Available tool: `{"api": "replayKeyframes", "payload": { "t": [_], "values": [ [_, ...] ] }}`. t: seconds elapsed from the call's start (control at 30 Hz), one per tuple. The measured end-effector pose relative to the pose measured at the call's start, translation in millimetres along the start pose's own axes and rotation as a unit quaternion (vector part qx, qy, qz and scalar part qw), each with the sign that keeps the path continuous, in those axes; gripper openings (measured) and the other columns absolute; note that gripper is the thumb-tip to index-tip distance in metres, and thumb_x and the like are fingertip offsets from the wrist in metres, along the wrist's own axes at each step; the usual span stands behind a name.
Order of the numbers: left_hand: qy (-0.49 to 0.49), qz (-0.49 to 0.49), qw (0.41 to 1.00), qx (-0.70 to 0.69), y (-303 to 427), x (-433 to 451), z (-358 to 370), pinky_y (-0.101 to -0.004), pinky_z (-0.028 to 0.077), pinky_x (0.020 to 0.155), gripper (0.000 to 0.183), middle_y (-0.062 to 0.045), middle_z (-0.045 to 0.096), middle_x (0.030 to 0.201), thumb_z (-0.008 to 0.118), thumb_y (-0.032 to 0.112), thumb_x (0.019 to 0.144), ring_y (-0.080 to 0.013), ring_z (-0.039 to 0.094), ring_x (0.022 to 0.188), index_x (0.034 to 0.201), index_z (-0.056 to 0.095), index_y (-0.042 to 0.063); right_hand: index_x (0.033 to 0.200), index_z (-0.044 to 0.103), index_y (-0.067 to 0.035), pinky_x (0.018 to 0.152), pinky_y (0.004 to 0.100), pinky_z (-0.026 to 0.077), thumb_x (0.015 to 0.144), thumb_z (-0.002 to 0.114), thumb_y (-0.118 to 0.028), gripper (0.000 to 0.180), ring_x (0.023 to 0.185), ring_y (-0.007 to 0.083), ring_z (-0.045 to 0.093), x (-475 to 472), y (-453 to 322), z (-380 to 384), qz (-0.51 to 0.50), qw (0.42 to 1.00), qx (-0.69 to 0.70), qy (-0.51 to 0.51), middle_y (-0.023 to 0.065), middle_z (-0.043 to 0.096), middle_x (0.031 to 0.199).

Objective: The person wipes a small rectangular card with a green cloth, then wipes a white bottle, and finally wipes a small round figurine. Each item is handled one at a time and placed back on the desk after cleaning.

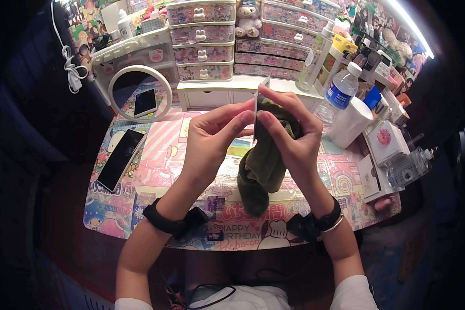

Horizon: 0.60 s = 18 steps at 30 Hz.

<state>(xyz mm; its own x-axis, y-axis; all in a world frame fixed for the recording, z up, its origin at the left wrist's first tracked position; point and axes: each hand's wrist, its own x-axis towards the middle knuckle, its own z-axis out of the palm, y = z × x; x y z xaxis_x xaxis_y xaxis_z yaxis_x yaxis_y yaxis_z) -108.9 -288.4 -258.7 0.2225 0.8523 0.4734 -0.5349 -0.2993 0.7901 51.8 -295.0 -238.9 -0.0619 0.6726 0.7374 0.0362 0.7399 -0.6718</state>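
Both hands are raised over the desk, meeting at a thin flat card-like piece [256,112] seen nearly edge-on. My left hand [221,133] pinches its left side between thumb and fingers. On its right side, the thumb and index finger of my right hand [294,126] press against it. A dark green fabric item [269,166], plush-looking, hangs beneath and behind the right fingers, its rounded end low over the desk. What joins the card and fabric, if anything, cannot be told. Each wrist wears a black strap with a dark device.
A smartphone [122,159] lies at the left, near a round white mirror [166,97]. Patterned drawers [201,54] line the back. To the right stand a water bottle [339,91], a white paper roll [350,123] and a small clear bottle [409,168] lying tilted.
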Motion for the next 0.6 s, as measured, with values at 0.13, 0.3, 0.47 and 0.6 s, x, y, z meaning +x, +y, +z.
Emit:
{"api": "replayKeyframes", "payload": {
  "t": [0.13,0.3,0.47,0.6],
  "values": [
    [0.000,-0.001,1.000,-0.014,-0.1,-0.1,-0.7,-0.0292,0.058,0.085,0.028,-0.008,0.069,0.109,0.066,0.012,0.093,-0.0145,0.066,0.099,0.118,0.066,0.000,0.119,0.068,-0.002,0.079,0.0199,0.046,0.086,0.071,-0.005,0.034,0.088,0.0076,0.059,-2.1,2.2,-0.4,-0.011,1.000,-0.014,-0.003,0.0038,0.063,0.097],
    [0.011,0.015,1.000,0.019,-0.4,-1.0,2.0,-0.0291,0.059,0.085,0.026,-0.007,0.069,0.108,0.066,0.011,0.093,-0.0142,0.066,0.099,0.117,0.067,0.000,0.119,0.068,-0.001,0.078,0.0196,0.046,0.086,0.071,-0.004,0.033,0.087,0.0071,0.059,-2.2,2.8,0.6,-0.009,1.000,-0.015,0.005,0.0035,0.063,0.095],
    [0.009,0.014,1.000,0.008,-0.4,-1.1,2.6,-0.0296,0.058,0.086,0.027,-0.006,0.069,0.106,0.066,0.011,0.092,-0.0144,0.065,0.099,0.117,0.067,0.000,0.119,0.068,-0.001,0.078,0.0194,0.046,0.086,0.071,-0.004,0.033,0.087,0.0069,0.059,-3.5,4.5,1.7,0.001,1.000,-0.006,0.009,0.0033,0.063,0.095],
    [0.013,0.003,1.000,-0.019,-2.4,-2.0,2.8,-0.0279,0.055,0.089,0.027,-0.004,0.069,0.104,0.068,0.012,0.092,-0.0118,0.064,0.099,0.117,0.068,0.001,0.118,0.069,-0.001,0.078,0.0192,0.045,0.086,0.071,-0.004,0.032,0.088,0.0066,0.058,-4.4,5.0,2.9,0.001,1.000,0.001,0.010,0.0030,0.063,0.095]
  ]
}}
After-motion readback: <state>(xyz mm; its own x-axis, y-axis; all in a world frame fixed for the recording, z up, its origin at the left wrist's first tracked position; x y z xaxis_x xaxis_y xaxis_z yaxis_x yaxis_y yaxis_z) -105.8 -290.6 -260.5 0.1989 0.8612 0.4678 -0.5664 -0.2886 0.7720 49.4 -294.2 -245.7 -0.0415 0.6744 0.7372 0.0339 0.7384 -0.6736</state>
